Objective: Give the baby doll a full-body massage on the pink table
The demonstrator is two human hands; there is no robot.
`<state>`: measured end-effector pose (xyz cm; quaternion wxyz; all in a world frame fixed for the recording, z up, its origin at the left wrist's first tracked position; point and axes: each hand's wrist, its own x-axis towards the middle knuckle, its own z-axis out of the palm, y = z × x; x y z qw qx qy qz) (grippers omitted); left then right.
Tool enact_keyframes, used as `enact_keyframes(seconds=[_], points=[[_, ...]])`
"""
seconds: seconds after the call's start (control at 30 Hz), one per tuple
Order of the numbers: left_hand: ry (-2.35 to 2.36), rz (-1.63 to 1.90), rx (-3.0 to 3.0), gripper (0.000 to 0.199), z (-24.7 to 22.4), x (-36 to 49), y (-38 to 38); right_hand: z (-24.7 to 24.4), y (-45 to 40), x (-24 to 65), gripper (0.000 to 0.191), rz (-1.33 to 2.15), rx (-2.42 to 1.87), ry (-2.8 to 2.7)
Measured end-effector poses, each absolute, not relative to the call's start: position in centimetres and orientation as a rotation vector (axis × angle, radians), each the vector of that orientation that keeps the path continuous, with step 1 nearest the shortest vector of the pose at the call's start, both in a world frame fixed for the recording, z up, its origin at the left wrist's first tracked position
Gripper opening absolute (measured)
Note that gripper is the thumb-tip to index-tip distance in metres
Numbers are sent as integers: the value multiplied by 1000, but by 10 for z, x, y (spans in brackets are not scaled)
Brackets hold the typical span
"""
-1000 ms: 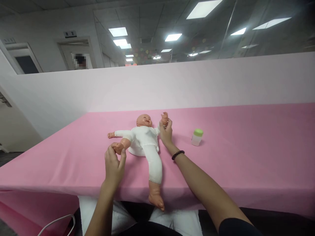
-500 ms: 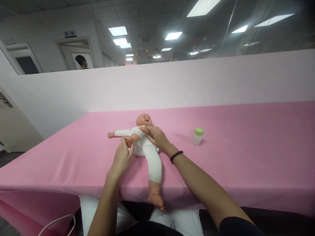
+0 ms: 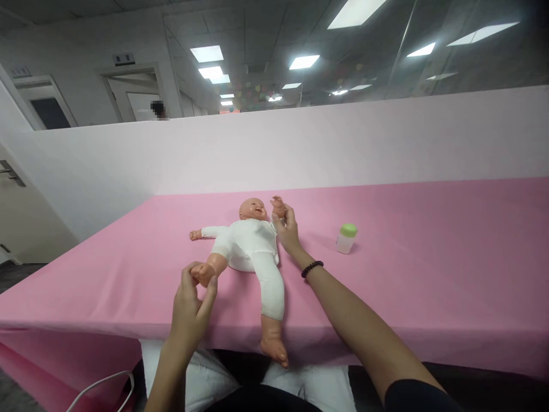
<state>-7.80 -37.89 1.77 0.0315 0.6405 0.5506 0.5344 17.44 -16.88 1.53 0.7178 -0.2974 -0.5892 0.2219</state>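
Observation:
A baby doll (image 3: pixel 253 237) with a white cloth body lies on its back on the pink-covered table (image 3: pixel 412 257), its head toward the wall. My left hand (image 3: pixel 191 300) grips the doll's foot on the left side, thumb and fingers around it. My right hand (image 3: pixel 288 229) holds the doll's raised arm near its hand, beside the doll's head. The doll's other arm stretches out to the left on the cloth. Its other leg points toward me, the foot hanging over the table's front edge.
A small clear container (image 3: pixel 346 239) with a green lid stands on the cloth to the right of the doll. Behind the table runs a low white wall (image 3: pixel 300 149) with glass above. A white cable (image 3: pixel 103 383) hangs at the lower left. A person's head shows beyond the glass.
My left hand has drawn the doll's foot down and left, straightening that leg outward. My right hand has lifted the doll's arm from its chest up beside its head.

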Motion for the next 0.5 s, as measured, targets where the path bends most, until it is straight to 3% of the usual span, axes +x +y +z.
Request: enact_keyframes(seconds=[0.2,0.33,0.5], points=[[1837,1893,1913,33,-46,-95,-409,10,-143,200,44,522,-746,-835],[1888,1916,2042,35,-90,-97,-414,-8,-124,221,42,764,-1057,-477],[1949,1893,2219,30,-111,-98,-415,-24,-109,234,38,937,-1224,-284]])
